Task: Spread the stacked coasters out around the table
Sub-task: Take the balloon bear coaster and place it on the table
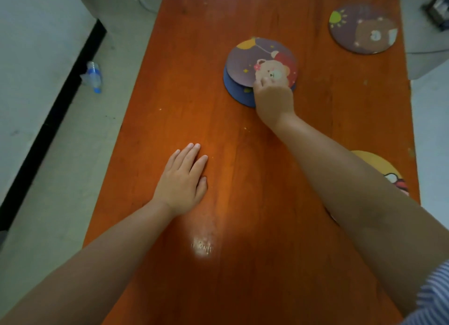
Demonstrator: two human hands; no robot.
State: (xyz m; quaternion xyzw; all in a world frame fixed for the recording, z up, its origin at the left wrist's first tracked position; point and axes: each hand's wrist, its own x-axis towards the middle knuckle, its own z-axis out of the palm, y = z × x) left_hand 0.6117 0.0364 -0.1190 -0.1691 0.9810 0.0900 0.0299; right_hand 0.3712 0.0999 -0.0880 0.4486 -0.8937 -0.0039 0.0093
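Remaining stack sits mid-table, toward the far right of centre: top coaster (261, 62) (purple, pink bear print) lies shifted up and slightly right off the blue coaster (237, 89) below it, so a crescent of blue shows along the near-left edge. Cannot tell whether more coasters lie under the blue one.

Right hand (273, 97) is at the near edge of the top coaster, fingers curled closed onto its rim over the bear's chin; reads as a pinch on that coaster, though the thumb is hidden beneath. Left hand (182, 178) lies flat and open on the bare table (194, 57), palm down, holding nothing, well apart from the stack.

Two coasters are set out: bear-and-sun coaster (363, 29) at the far right edge, yellow coaster (379, 166) near right, partly under the right forearm.

Step in hand (judgement): take the top coaster off alone. Best done by lifting the near rim just enough to clear the blue one, then carrying rather than dragging, so the lower coaster is not pulled along. The left half of the table is bare, so that side seems the sensible destination; the idle left hand could pin the blue coaster if it slides.

Orientation: coasters are round, so no true long axis. The print gives direction only: the pink bear's head tilts toward the near right, the balloon toward the far left.
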